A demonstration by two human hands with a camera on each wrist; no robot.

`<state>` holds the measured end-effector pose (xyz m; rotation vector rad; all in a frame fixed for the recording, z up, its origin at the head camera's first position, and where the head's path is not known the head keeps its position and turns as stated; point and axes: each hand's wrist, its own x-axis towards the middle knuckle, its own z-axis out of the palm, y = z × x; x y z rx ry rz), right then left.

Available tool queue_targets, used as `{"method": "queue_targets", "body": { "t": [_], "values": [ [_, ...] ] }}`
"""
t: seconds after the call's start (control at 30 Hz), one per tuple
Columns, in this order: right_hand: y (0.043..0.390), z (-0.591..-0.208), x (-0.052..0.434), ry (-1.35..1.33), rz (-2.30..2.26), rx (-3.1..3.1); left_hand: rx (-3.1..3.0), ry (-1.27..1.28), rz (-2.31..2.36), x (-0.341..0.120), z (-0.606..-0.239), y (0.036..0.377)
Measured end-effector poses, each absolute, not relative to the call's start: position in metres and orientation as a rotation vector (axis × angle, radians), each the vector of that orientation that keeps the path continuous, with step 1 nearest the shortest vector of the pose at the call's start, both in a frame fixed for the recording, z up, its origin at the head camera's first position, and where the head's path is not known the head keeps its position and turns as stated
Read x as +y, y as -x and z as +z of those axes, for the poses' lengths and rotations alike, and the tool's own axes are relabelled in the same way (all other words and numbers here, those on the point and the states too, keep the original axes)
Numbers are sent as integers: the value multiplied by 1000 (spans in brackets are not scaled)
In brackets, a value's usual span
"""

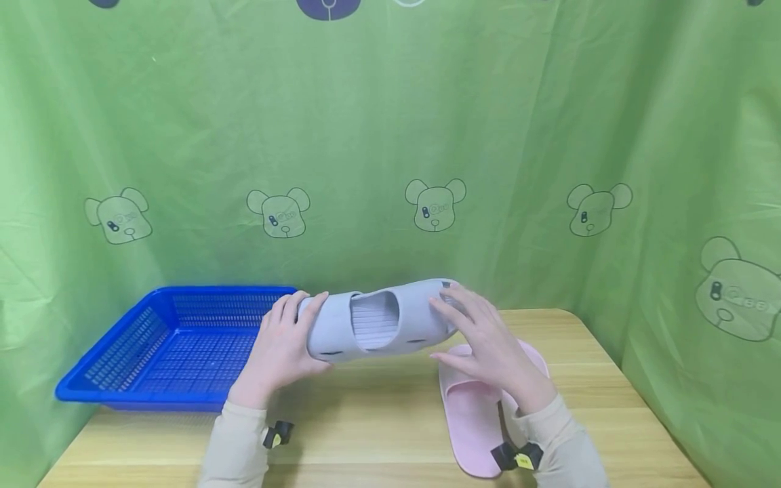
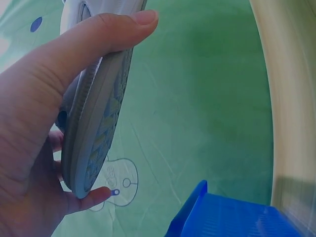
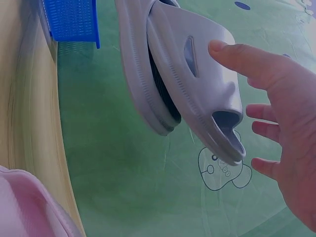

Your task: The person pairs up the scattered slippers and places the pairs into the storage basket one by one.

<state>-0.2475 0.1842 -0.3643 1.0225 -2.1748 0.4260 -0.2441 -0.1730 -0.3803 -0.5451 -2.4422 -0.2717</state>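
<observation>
1. The grey slipper [image 1: 378, 322] looked like soft moulded foam or rubber, matt and smooth on its upper, with fine ribbing on the footbed and a grooved tread on the sole.
2. The pink slipper [image 1: 472, 413] appeared to be the same matt, smooth foam-like material.
3. The blue basket [image 1: 177, 346] was hard plastic with a slight gloss, its walls and floor a perforated mesh.
4. The table [image 1: 378, 434] showed a pale wood-grain surface, smooth with a low sheen.
5. The green backdrop [image 1: 390, 135] was thin cloth, matt and creased, printed with bear heads.
6. The sleeves [image 1: 234, 440] were soft, matt beige knit fabric.
</observation>
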Motion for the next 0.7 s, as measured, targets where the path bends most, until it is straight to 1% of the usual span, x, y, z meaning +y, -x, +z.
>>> {"method": "queue_targets", "body": {
  "t": [0.7],
  "values": [
    [247,-367,174,-1088,394,-2171,-2383,432,-294,-205,-373,242]
  ]
}}
